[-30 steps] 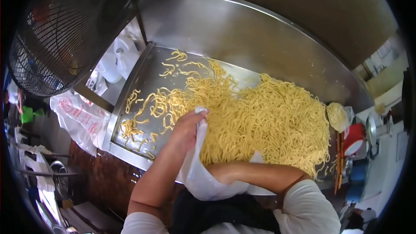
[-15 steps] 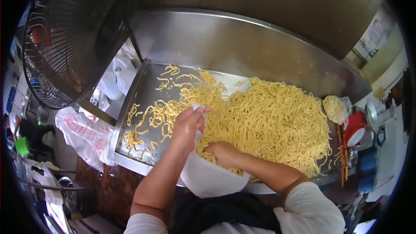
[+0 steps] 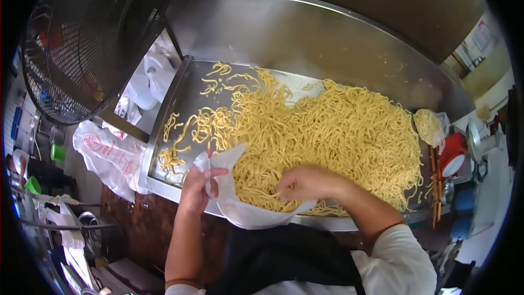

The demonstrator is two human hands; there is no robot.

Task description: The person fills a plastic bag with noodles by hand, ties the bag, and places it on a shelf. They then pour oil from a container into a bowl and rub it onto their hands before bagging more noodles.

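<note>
The left hand (image 3: 200, 184) is closed on the edge of a white bag (image 3: 245, 214). It pinches the thin plastic and holds the bag's mouth open. The white bag hangs at the front edge of the shiny metal surface (image 3: 185, 101), close to the person's dark apron.

The right hand (image 3: 304, 182) is at the open mouth of the bag. Its fingers are curled around a bunch of noodles (image 3: 338, 128). Some noodles already lie inside the bag, under this hand.

The yellow noodles make a big heap that covers most of the surface. A few loose strands lie apart on the left side, near the far corner and near the front rim.

A big black fan (image 3: 82, 38) stands to the left, above the surface. Below it, beside the surface, hang printed bags (image 3: 106, 155) with red marks. At the far right end, a small bag (image 3: 428, 125) full of noodles sits just beside the heap, and a red tub (image 3: 450, 155) is next to it.
</note>
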